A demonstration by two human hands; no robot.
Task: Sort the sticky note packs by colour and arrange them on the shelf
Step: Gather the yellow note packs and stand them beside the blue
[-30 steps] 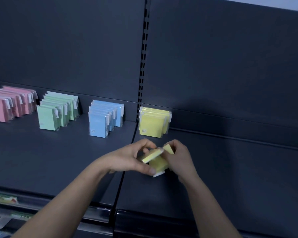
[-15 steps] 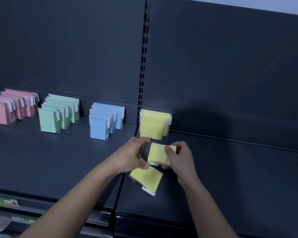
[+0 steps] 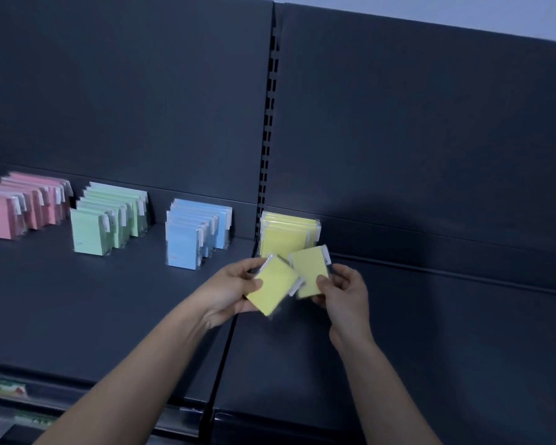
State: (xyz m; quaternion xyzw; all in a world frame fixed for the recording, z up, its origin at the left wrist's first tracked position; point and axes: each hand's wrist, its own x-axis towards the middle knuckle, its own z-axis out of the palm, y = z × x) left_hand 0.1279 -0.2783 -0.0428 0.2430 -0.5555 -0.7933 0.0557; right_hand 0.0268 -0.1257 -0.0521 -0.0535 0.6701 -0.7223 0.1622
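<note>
Each of my hands holds one yellow sticky note pack above the dark shelf (image 3: 116, 319). My left hand (image 3: 228, 290) grips a tilted yellow pack (image 3: 275, 289) by its left edge. My right hand (image 3: 342, 292) pinches a second yellow pack (image 3: 308, 268) at its lower right corner; the two packs overlap slightly. Just behind them a row of yellow packs (image 3: 288, 231) stands upright against the back panel. Further left stand rows of blue packs (image 3: 187, 242), green packs (image 3: 97, 229) and pink packs (image 3: 10, 213).
A slotted upright (image 3: 267, 149) divides the back panel into two bays. The shelf seam (image 3: 225, 351) runs forward under my hands. Price-strip labels (image 3: 4, 388) show along the front rail at the lower left.
Both hands have risen toward the yellow row. The left pack, earlier low and near the shelf, has come up beside the right pack, and the two now overlap.
</note>
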